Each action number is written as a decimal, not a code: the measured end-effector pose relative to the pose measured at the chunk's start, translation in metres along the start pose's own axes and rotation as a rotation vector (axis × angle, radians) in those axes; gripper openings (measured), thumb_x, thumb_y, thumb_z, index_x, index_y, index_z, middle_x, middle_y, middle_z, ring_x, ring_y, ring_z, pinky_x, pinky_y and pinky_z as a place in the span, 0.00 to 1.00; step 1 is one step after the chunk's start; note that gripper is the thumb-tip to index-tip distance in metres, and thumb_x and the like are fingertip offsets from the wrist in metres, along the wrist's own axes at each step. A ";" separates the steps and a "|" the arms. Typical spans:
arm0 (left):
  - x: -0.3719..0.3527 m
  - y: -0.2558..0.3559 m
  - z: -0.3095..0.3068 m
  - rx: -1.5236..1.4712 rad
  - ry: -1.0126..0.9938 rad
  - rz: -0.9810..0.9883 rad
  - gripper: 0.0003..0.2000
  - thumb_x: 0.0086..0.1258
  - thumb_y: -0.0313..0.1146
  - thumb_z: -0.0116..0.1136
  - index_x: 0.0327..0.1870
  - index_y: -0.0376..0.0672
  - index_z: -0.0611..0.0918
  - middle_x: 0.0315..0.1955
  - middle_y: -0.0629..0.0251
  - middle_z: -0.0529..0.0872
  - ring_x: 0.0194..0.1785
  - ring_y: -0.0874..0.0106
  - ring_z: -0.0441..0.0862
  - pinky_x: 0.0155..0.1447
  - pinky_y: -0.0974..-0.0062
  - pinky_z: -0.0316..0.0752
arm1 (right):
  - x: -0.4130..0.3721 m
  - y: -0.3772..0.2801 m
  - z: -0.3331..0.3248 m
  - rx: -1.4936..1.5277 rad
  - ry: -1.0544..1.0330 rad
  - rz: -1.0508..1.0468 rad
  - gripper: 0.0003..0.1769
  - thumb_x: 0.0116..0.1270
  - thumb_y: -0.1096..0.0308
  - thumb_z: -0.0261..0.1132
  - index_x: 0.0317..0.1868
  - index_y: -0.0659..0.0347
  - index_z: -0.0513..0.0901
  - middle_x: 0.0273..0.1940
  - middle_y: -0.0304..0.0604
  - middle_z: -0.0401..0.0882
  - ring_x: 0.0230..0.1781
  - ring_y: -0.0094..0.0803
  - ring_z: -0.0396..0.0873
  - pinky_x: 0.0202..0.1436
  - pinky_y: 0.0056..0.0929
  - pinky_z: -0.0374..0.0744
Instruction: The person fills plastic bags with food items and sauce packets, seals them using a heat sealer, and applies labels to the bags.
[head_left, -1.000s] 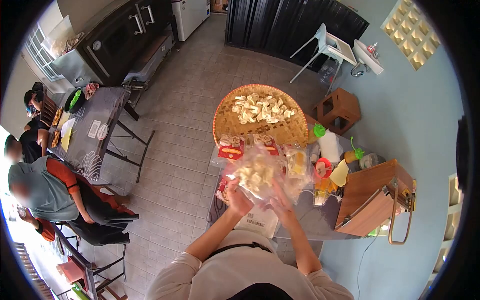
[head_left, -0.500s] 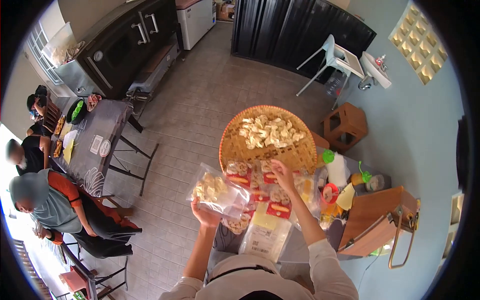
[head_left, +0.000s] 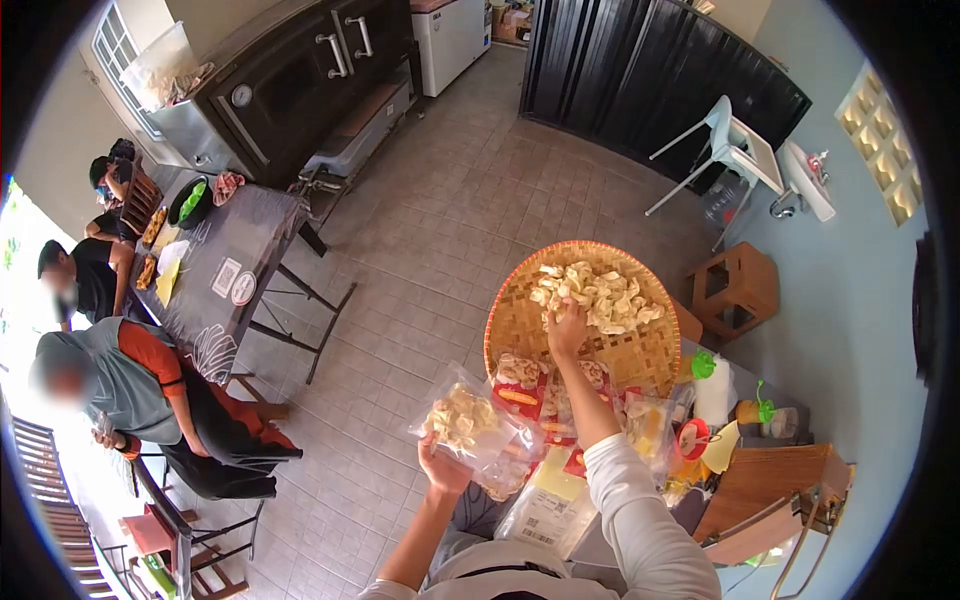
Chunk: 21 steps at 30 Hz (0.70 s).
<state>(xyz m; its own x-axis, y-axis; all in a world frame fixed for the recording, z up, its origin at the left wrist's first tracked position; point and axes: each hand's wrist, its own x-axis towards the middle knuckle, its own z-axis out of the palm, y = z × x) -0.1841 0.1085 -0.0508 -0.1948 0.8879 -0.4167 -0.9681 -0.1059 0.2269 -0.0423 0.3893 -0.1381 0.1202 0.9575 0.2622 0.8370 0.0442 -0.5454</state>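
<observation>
My left hand (head_left: 442,467) is closed on the lower edge of a clear plastic bag (head_left: 480,432) partly filled with pale crackers (head_left: 461,414). My right hand (head_left: 568,332) reaches over a round woven tray (head_left: 507,297), its fingers at the near edge of a heap of pale crackers (head_left: 622,304). Whether those fingers hold a cracker is hidden. Filled packets with red labels (head_left: 520,387) lie by the tray's near rim, partly behind my right arm. Closer to my body is a stack of flat plastic bags (head_left: 547,505).
Jars with green lids (head_left: 765,410) and a red container (head_left: 691,437) stand at the right, beside a wooden box (head_left: 765,485). A brown stool (head_left: 737,290) is beyond. At the left, several people are around a dark table (head_left: 215,250); one person (head_left: 150,400) is nearest.
My right hand has moved forward from above the packets to the cracker heap. My left hand still holds the bag. The whole view has shifted, with the scene now farther right.
</observation>
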 end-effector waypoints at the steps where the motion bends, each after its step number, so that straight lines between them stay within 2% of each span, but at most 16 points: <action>1: 0.001 0.000 -0.001 -0.001 0.007 -0.001 0.31 0.58 0.50 0.46 0.65 0.51 0.63 0.61 0.66 0.67 0.63 0.63 0.65 0.65 0.61 0.58 | -0.002 0.000 -0.002 0.010 0.051 -0.014 0.18 0.54 0.61 0.64 0.45 0.54 0.73 0.40 0.44 0.74 0.47 0.42 0.71 0.43 0.44 0.71; 2: 0.003 -0.001 -0.003 -0.008 -0.006 -0.019 0.31 0.58 0.50 0.46 0.65 0.51 0.63 0.61 0.66 0.67 0.63 0.63 0.65 0.65 0.61 0.58 | -0.003 0.002 -0.005 -0.027 0.181 -0.110 0.15 0.55 0.65 0.63 0.44 0.54 0.74 0.38 0.45 0.76 0.43 0.41 0.73 0.38 0.42 0.72; 3: 0.005 -0.002 -0.003 -0.014 -0.021 -0.037 0.31 0.58 0.51 0.46 0.65 0.51 0.63 0.61 0.66 0.67 0.63 0.63 0.65 0.65 0.61 0.58 | -0.003 0.004 -0.010 -0.030 0.180 -0.109 0.15 0.55 0.65 0.63 0.44 0.54 0.74 0.38 0.45 0.76 0.43 0.41 0.73 0.38 0.42 0.72; 5: 0.011 -0.004 -0.002 0.000 -0.003 -0.031 0.31 0.58 0.52 0.45 0.64 0.51 0.63 0.61 0.65 0.67 0.63 0.63 0.64 0.65 0.60 0.58 | 0.001 0.009 -0.022 0.249 0.121 0.140 0.13 0.56 0.69 0.61 0.44 0.54 0.75 0.34 0.46 0.77 0.36 0.41 0.76 0.36 0.38 0.73; 6: 0.013 -0.005 -0.001 0.017 0.013 -0.021 0.32 0.58 0.52 0.45 0.64 0.50 0.63 0.61 0.65 0.67 0.63 0.62 0.64 0.65 0.60 0.58 | 0.002 0.019 -0.024 0.276 0.163 0.060 0.12 0.57 0.71 0.60 0.43 0.55 0.75 0.34 0.46 0.78 0.32 0.40 0.77 0.35 0.34 0.74; 7: 0.015 -0.006 0.000 0.016 0.012 -0.029 0.32 0.58 0.52 0.45 0.64 0.50 0.63 0.61 0.65 0.67 0.63 0.62 0.64 0.65 0.60 0.58 | 0.002 0.026 -0.023 0.270 0.167 0.063 0.12 0.57 0.71 0.60 0.43 0.55 0.75 0.34 0.46 0.78 0.32 0.40 0.77 0.35 0.34 0.74; 9: 0.018 -0.008 0.007 0.027 -0.056 -0.077 0.32 0.58 0.54 0.44 0.64 0.49 0.63 0.61 0.63 0.67 0.63 0.61 0.64 0.64 0.58 0.59 | 0.005 0.035 -0.030 0.383 -0.027 -0.115 0.11 0.61 0.67 0.61 0.44 0.58 0.76 0.35 0.44 0.80 0.35 0.37 0.79 0.37 0.33 0.76; 10: 0.019 -0.010 0.012 0.068 -0.060 -0.093 0.33 0.58 0.55 0.43 0.65 0.48 0.62 0.61 0.62 0.67 0.63 0.60 0.63 0.64 0.57 0.59 | 0.007 0.033 -0.032 0.273 -0.109 -0.114 0.14 0.61 0.64 0.61 0.47 0.58 0.76 0.41 0.47 0.79 0.43 0.40 0.77 0.43 0.34 0.76; 11: 0.020 -0.014 0.017 0.069 -0.068 -0.102 0.33 0.58 0.55 0.43 0.65 0.48 0.62 0.61 0.62 0.67 0.63 0.60 0.63 0.64 0.57 0.59 | 0.006 0.030 -0.033 0.268 -0.098 -0.111 0.14 0.61 0.64 0.61 0.47 0.58 0.76 0.41 0.47 0.79 0.43 0.40 0.77 0.43 0.34 0.76; 13: 0.020 -0.020 0.025 0.084 -0.092 -0.075 0.34 0.58 0.55 0.43 0.65 0.49 0.62 0.61 0.62 0.66 0.64 0.60 0.63 0.64 0.57 0.60 | 0.003 0.019 -0.034 0.075 -0.172 -0.327 0.18 0.61 0.59 0.60 0.50 0.57 0.76 0.49 0.51 0.75 0.52 0.44 0.72 0.53 0.39 0.72; 14: 0.020 -0.022 0.021 0.046 -0.102 -0.103 0.33 0.58 0.54 0.44 0.65 0.49 0.62 0.62 0.63 0.66 0.64 0.61 0.63 0.64 0.58 0.59 | 0.001 0.014 -0.035 0.084 -0.172 -0.328 0.18 0.61 0.59 0.60 0.50 0.57 0.76 0.49 0.51 0.75 0.52 0.44 0.72 0.53 0.39 0.72; 16: 0.017 -0.026 0.015 0.023 -0.108 -0.113 0.33 0.58 0.54 0.44 0.65 0.50 0.62 0.62 0.64 0.65 0.64 0.61 0.63 0.64 0.58 0.59 | -0.005 0.014 -0.028 -0.074 -0.434 -0.402 0.22 0.62 0.54 0.59 0.52 0.58 0.77 0.54 0.53 0.71 0.59 0.46 0.65 0.61 0.42 0.65; 17: 0.015 -0.027 0.013 -0.006 -0.118 -0.134 0.33 0.57 0.53 0.44 0.65 0.50 0.62 0.62 0.64 0.65 0.64 0.62 0.63 0.65 0.59 0.58 | -0.007 0.015 -0.026 -0.067 -0.435 -0.407 0.22 0.62 0.54 0.59 0.52 0.58 0.77 0.54 0.53 0.71 0.59 0.46 0.65 0.61 0.42 0.65; 19: 0.006 -0.026 0.018 -0.005 -0.120 -0.124 0.32 0.58 0.51 0.45 0.65 0.51 0.62 0.62 0.66 0.65 0.64 0.63 0.63 0.65 0.59 0.58 | -0.007 0.025 -0.012 0.134 -0.267 -0.245 0.23 0.62 0.53 0.58 0.52 0.59 0.76 0.54 0.53 0.71 0.59 0.48 0.65 0.61 0.43 0.65; 20: 0.002 -0.025 0.019 0.015 -0.131 -0.099 0.31 0.58 0.51 0.44 0.65 0.52 0.62 0.62 0.66 0.65 0.64 0.63 0.62 0.65 0.59 0.58 | -0.008 0.033 -0.006 0.135 -0.175 -0.283 0.22 0.63 0.54 0.58 0.51 0.60 0.77 0.53 0.51 0.73 0.55 0.43 0.70 0.55 0.39 0.70; 21: -0.002 -0.025 0.020 0.034 -0.139 -0.077 0.31 0.59 0.50 0.44 0.65 0.52 0.62 0.62 0.66 0.65 0.64 0.63 0.62 0.65 0.59 0.57 | -0.009 0.031 -0.015 0.138 -0.177 -0.290 0.22 0.63 0.54 0.58 0.51 0.60 0.77 0.53 0.51 0.73 0.55 0.43 0.70 0.55 0.39 0.70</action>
<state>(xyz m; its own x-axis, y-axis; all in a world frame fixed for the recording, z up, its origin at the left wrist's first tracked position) -0.1563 0.1184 -0.0386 -0.0941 0.9465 -0.3086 -0.9730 -0.0218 0.2299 -0.0096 0.3778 -0.1457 -0.2162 0.9335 0.2861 0.7413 0.3476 -0.5741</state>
